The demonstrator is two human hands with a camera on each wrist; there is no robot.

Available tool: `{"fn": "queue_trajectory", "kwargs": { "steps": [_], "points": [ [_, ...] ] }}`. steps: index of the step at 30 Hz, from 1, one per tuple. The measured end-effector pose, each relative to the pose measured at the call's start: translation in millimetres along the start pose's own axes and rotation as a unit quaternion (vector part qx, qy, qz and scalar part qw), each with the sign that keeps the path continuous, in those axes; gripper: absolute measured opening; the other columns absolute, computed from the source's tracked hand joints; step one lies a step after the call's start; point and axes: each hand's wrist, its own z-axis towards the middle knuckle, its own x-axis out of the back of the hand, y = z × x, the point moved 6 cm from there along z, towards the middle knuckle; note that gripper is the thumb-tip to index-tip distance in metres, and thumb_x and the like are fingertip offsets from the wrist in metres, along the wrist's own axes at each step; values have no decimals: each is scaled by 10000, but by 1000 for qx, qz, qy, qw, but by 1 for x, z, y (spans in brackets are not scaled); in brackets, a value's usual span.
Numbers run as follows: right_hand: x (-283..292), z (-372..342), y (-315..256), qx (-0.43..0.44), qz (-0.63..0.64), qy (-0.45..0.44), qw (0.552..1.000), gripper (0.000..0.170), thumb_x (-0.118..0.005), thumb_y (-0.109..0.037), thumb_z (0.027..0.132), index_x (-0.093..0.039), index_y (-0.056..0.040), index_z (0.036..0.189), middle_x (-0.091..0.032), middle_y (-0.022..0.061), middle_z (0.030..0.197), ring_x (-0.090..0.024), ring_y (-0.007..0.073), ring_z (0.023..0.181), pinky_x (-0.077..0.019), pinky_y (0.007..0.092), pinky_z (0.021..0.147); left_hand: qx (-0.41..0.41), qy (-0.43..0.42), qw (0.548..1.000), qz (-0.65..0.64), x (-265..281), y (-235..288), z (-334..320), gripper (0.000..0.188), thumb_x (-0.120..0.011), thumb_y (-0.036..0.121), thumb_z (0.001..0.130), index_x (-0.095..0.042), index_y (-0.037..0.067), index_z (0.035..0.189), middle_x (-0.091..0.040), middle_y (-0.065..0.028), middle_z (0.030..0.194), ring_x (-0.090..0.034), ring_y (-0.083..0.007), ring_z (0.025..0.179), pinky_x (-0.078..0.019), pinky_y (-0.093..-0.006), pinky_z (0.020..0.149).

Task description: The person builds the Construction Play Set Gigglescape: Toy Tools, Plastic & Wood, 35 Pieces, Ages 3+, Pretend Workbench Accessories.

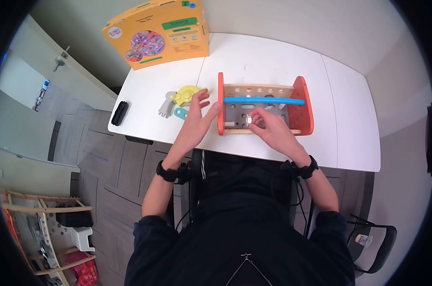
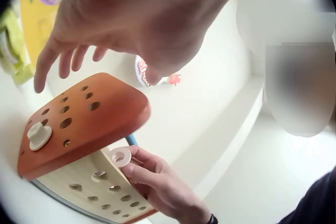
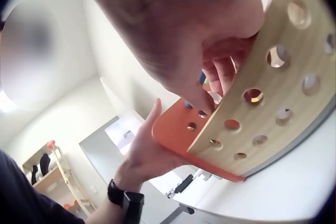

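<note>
Head view: right hand (image 1: pixel 275 133) is pinching a white ring (image 1: pixel 249 120) at the box's (image 1: pixel 268 132) near edge. Left hand (image 1: pixel 196 126), empty, is holding its fingers spread by the left edge; tabletop (image 1: pixel 349 112) is extending rightward

an office-like room, though possibly a playroom: grey plank-patterned floor (image 1: pixel 104 155), plain white table (image 1: pixel 352 119), pale door (image 1: pixel 42 45) with a silver lever handle (image 1: pixel 59 62), light wooden open shelving (image 1: pixel 49 209) and an orange cardboard play-set box (image 1: pixel 180 50).

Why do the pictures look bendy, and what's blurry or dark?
Head view: black corners and a bowed edge on the white table, probably a wide lens. Left wrist view: a smudgy patch on the right; the left hand looks dim against the bright background. Right wrist view: another smudgy patch on the left; the right hand looks shaded.
</note>
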Motion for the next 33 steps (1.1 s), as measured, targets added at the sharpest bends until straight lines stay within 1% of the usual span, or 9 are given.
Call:
{"fn": "queue_trajectory", "kwargs": {
  "steps": [3, 6, 9, 12, 15, 17, 21, 28, 33],
  "points": [
    [-4, -3, 5, -4, 6, 14, 1000, 256, -702, -137, 1001, -641, 16, 1196, -757, 134, 975, -754, 260, 925, -583, 388, 846, 97, -48, 993, -58, -6, -10, 8, 879, -597, 557, 1055, -189, 78, 1669, -313, -226, 1669, -435, -349, 1496, -477, -475, 1124],
    [-3, -4, 8, -7, 10, 20, 1000, 262, -703, -140, 998, -640, 15, 1201, -760, 140, 977, -758, 272, 923, -582, 398, 846, 62, -51, 997, -21, -17, -9, 18, 1111, -745, 537, 969, -79, 1, 1679, -428, -277, 1547, -568, -328, 1348, -550, -406, 1014],
    [-4, -4, 9, -15, 10, 17, 1000, 268, -704, -144, 997, -640, 14, 1203, -763, 144, 983, -761, 280, 924, -583, 404, 845, 16, -97, 994, -37, -36, 22, 14, 1042, -715, 437, 986, -74, -6, 1677, -509, -267, 1427, -670, -258, 1080, -592, -343, 754],
    [-4, -3, 8, -18, 1, 20, 1000, 271, -702, -148, 1000, -641, 17, 1206, -766, 147, 989, -763, 286, 927, -584, 407, 843, 54, -97, 992, -67, -38, 13, 13, 942, -643, 249, 970, -77, -13, 1676, -575, -239, 1284, -655, -190, 877, -519, -303, 552],
    [-5, -5, 8, -19, -4, 20, 1000, 270, -700, -153, 1001, -645, 22, 1199, -767, 148, 992, -763, 292, 933, -585, 409, 845, 91, -79, 991, -62, -40, 20, 4, 904, -570, 115, 909, -105, -28, 1671, -606, -267, 1278, -679, -278, 994, -575, -364, 735],
    [-9, -6, 10, -23, 3, 13, 1000, 263, -707, -147, 999, -647, 26, 1188, -761, 140, 993, -757, 274, 932, -586, 395, 849, 35, -38, 998, -34, -42, 11, -4, 902, -542, 80, 885, -116, -33, 1672, -570, -301, 1371, -659, -355, 1122, -549, -406, 911],
    [-19, -8, 17, -33, -10, -1, 999, 236, -727, -121, 986, -653, 42, 1140, -747, 128, 969, -745, 239, 912, -588, 366, 845, -62, 36, 997, -1, -51, 14, -32, 908, -511, 49, 863, -119, -39, 1676, -473, -352, 1530, -557, -464, 1353, -409, -449, 1170],
    [-35, 16, 19, -24, -166, -103, 980, 210, -704, -162, 979, -662, -7, 1115, -724, 170, 904, -721, 319, 883, -560, 432, 796, -50, 39, 997, -32, -62, 9, -45, 916, -494, 19, 863, -97, -37, 1686, -403, -354, 1588, -514, -458, 1408, -413, -444, 1171],
    [-43, 26, 25, -6, -114, -85, 990, 197, -684, -178, 987, -622, -34, 1107, -721, 166, 901, -719, 337, 879, -551, 446, 784, -47, 38, 998, -26, -62, 13, -45, 909, -488, 14, 875, -87, -34, 1689, -405, -350, 1583, -526, -448, 1386, -411, -440, 1171]
  ]
}}
